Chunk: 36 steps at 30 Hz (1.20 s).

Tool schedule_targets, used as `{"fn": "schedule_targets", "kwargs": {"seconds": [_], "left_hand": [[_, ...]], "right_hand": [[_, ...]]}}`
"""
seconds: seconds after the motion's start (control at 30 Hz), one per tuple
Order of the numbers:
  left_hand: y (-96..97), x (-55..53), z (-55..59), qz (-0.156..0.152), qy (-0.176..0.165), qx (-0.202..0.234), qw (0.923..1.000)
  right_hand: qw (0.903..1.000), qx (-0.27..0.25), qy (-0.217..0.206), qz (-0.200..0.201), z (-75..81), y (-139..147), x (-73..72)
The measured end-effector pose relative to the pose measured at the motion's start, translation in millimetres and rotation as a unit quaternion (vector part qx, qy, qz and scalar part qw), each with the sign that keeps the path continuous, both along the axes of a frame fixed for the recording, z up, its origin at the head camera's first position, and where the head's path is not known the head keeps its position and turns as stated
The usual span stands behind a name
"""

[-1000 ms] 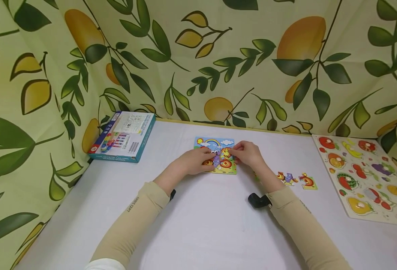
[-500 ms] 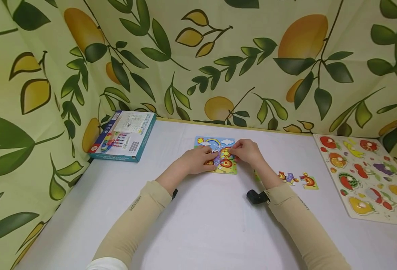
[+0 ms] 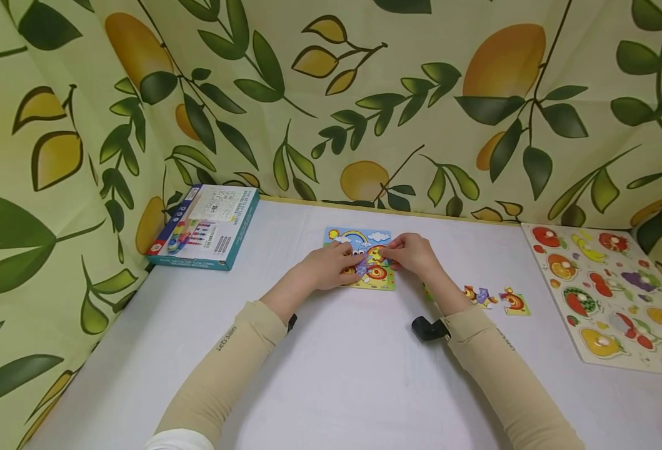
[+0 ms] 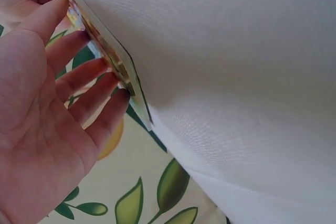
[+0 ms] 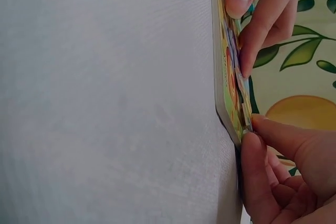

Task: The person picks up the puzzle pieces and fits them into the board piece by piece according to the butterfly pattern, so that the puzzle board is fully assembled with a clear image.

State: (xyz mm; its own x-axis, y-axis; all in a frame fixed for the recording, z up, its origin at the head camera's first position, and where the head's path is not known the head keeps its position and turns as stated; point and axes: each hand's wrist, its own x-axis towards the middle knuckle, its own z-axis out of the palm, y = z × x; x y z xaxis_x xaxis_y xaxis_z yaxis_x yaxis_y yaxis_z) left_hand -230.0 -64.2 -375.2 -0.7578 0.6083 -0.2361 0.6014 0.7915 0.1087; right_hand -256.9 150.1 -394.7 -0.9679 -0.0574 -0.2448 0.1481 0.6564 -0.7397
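A small jigsaw puzzle (image 3: 387, 285), with a rainbow and clouds along its top, lies flat on the white table. My left hand (image 3: 326, 267) rests on its left part, fingers spread and fingertips touching the surface, also in the left wrist view. At the board's right edge, my right hand (image 3: 414, 256) pinches a red-and-yellow puzzle piece (image 3: 376, 255) between thumb and index finger. The right wrist view shows this piece (image 5: 246, 113) slightly raised over the board (image 5: 226, 93). My left fingers cover some of the picture.
Loose puzzle pieces (image 3: 479, 296) lie right of the right forearm, one piece (image 3: 427, 292) partly hidden by it. A fruit peg board (image 3: 606, 294) lies at the right. The boxed toy set (image 3: 207, 228) sits at the back left, near the leaf-patterned curtain (image 3: 331, 112).
The left fingers have spread and shifted slightly on the puzzle. The right hand stays at its right edge, pinching the piece with barely any movement.
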Motion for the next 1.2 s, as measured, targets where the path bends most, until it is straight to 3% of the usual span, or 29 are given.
{"fn": "schedule_targets", "kwargs": {"seconds": [0.97,1.2], "left_hand": [[1.1,-2.7,-0.7,0.009,-0.01,-0.01,0.9999],[2.6,-2.4,-1.1,0.013,-0.011,-0.017,0.9997]], "right_hand": [[0.9994,0.008,-0.025,0.025,-3.4,3.9,-6.7],[0.9974,0.003,-0.049,0.053,-1.4,9.1,-7.9]]}}
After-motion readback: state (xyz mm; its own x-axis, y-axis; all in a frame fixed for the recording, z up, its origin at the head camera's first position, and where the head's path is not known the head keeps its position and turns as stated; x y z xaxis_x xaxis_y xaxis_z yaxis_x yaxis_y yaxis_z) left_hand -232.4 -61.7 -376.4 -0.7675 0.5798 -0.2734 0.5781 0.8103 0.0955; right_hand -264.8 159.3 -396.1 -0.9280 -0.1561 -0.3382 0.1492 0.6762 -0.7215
